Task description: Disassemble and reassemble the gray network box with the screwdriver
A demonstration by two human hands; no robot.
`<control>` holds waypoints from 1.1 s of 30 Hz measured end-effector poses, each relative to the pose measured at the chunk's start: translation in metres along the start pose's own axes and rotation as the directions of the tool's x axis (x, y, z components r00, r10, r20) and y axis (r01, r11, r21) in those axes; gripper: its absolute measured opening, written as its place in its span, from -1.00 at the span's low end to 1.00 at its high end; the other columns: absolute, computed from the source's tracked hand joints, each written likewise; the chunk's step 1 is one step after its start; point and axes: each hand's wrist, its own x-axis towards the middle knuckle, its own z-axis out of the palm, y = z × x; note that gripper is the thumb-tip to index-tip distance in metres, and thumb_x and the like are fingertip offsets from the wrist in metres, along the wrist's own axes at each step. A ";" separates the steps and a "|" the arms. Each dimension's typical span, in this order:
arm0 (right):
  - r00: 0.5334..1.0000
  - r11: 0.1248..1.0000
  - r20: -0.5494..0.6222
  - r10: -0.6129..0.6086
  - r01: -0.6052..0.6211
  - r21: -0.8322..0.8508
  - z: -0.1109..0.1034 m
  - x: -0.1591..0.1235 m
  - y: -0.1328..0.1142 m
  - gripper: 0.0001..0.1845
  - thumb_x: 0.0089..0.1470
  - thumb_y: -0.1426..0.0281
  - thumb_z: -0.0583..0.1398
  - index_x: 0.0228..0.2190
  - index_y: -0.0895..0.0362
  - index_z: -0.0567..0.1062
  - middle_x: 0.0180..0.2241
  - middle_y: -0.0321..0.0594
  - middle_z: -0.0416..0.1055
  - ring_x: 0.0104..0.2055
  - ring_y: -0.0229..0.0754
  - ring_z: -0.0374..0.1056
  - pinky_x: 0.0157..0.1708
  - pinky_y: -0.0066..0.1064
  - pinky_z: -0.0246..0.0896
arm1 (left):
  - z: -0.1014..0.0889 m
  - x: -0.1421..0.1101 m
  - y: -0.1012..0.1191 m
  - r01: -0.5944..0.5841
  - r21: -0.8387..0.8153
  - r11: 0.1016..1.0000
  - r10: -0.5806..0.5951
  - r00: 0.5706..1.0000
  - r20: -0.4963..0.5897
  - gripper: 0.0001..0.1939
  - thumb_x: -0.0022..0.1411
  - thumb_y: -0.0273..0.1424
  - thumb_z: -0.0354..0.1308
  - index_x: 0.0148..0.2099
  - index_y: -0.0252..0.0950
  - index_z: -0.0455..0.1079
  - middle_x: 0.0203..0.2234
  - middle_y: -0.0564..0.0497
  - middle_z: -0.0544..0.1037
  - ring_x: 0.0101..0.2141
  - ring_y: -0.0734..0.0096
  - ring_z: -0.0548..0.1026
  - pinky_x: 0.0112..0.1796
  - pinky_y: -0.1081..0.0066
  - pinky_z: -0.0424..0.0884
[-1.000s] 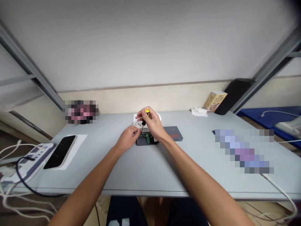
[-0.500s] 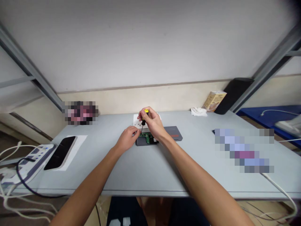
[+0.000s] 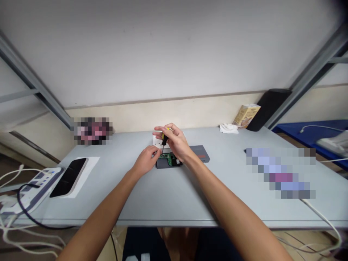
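My right hand [image 3: 176, 143] holds a yellow-and-black screwdriver [image 3: 164, 139] upright, slightly tilted, with some fingers lifted off the handle. Its thin shaft reaches down to the far left part of a green circuit board [image 3: 169, 158] in an opened dark grey device [image 3: 162, 164]. The tip itself is too small to make out. My left hand [image 3: 146, 158] has its fingers closed on the device's left end, close to the shaft. Behind the device lies a white sheet [image 3: 157, 139] with several small dark pieces, perhaps screws, partly hidden by my right hand.
A dark grey cover-like piece [image 3: 200, 153] lies to the right, partly behind my right wrist. A phone [image 3: 69, 177] rests on white paper at the left, beside a power strip [image 3: 40, 188] with cables. Crumpled tissue [image 3: 228, 128] and a yellow carton [image 3: 246, 116] stand at the back right.
The fingers of my right hand have spread and shifted on the screwdriver's handle, which now leans a little differently. My left hand stays at the device. The view has shifted slightly.
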 end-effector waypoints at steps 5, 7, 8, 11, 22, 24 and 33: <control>0.999 0.997 -0.003 -0.041 0.041 -0.071 0.000 0.002 0.004 -0.48 0.01 -0.04 0.40 -0.29 -0.02 0.29 -0.52 -0.47 0.31 -0.46 -0.28 0.25 -0.33 -0.38 0.19 | 0.000 0.000 -0.001 0.017 0.011 1.000 -0.017 1.000 0.010 -0.68 0.46 -0.27 -0.02 -0.31 -0.25 0.44 -0.35 -0.05 0.57 -0.27 0.23 0.48 -0.16 0.26 0.38; 0.998 0.994 0.002 -0.064 0.064 -0.090 -0.001 0.002 0.005 -0.52 0.13 -0.12 0.27 -0.22 -0.01 0.37 -0.52 -0.44 0.23 -0.46 -0.26 0.20 -0.35 -0.37 0.17 | -0.001 0.000 0.000 0.024 -0.001 1.000 -0.024 1.000 0.019 -0.69 0.46 -0.28 -0.03 -0.31 -0.24 0.44 -0.35 -0.05 0.58 -0.25 0.22 0.48 -0.15 0.26 0.38; 0.998 0.994 0.010 -0.061 0.061 -0.088 -0.002 0.002 0.004 -0.52 0.18 -0.14 0.20 -0.19 0.00 0.42 -0.50 -0.41 0.24 -0.44 -0.25 0.22 -0.34 -0.36 0.18 | -0.001 0.000 0.000 0.023 -0.007 1.000 -0.023 0.999 0.027 -0.68 0.46 -0.28 -0.03 -0.31 -0.23 0.43 -0.35 -0.04 0.59 -0.24 0.22 0.48 -0.14 0.26 0.38; 0.999 0.996 0.036 -0.031 0.034 -0.086 -0.003 0.002 0.000 -0.54 0.17 -0.10 0.22 -0.23 0.05 0.51 -0.41 -0.31 0.33 -0.36 -0.22 0.29 -0.26 -0.32 0.25 | -0.001 0.000 -0.001 0.012 -0.006 1.000 -0.012 1.000 0.025 -0.67 0.48 -0.26 -0.04 -0.32 -0.23 0.42 -0.34 -0.04 0.59 -0.23 0.22 0.48 -0.11 0.25 0.38; 0.998 0.999 -0.032 -0.052 0.052 -0.017 -0.007 0.007 0.003 -0.47 0.10 -0.18 0.26 -0.27 0.02 0.43 -0.52 -0.43 0.19 -0.48 -0.28 0.18 -0.37 -0.36 0.17 | 0.001 0.000 -0.003 -0.007 0.007 1.000 0.007 1.000 0.031 -0.67 0.50 -0.28 -0.05 -0.33 -0.23 0.36 -0.35 -0.04 0.54 -0.23 0.20 0.46 -0.12 0.25 0.36; 1.000 1.000 0.002 -0.024 0.024 -0.013 -0.008 0.005 0.001 -0.48 0.09 -0.14 0.30 -0.27 0.05 0.49 -0.44 -0.35 0.30 -0.40 -0.27 0.26 -0.30 -0.35 0.21 | 0.000 0.000 -0.002 -0.008 0.004 1.000 0.008 1.000 0.026 -0.67 0.50 -0.28 -0.05 -0.33 -0.23 0.36 -0.35 -0.03 0.54 -0.23 0.21 0.46 -0.12 0.25 0.37; 0.996 0.988 0.027 -0.086 0.089 -0.123 -0.007 0.004 0.010 -0.51 0.11 -0.12 0.30 -0.30 0.02 0.39 -0.56 -0.46 0.20 -0.50 -0.30 0.15 -0.40 -0.40 0.09 | 0.001 0.000 -0.004 -0.004 -0.014 1.000 0.004 1.000 0.019 -0.69 0.49 -0.27 -0.04 -0.30 -0.24 0.39 -0.33 -0.05 0.55 -0.21 0.20 0.47 -0.10 0.26 0.36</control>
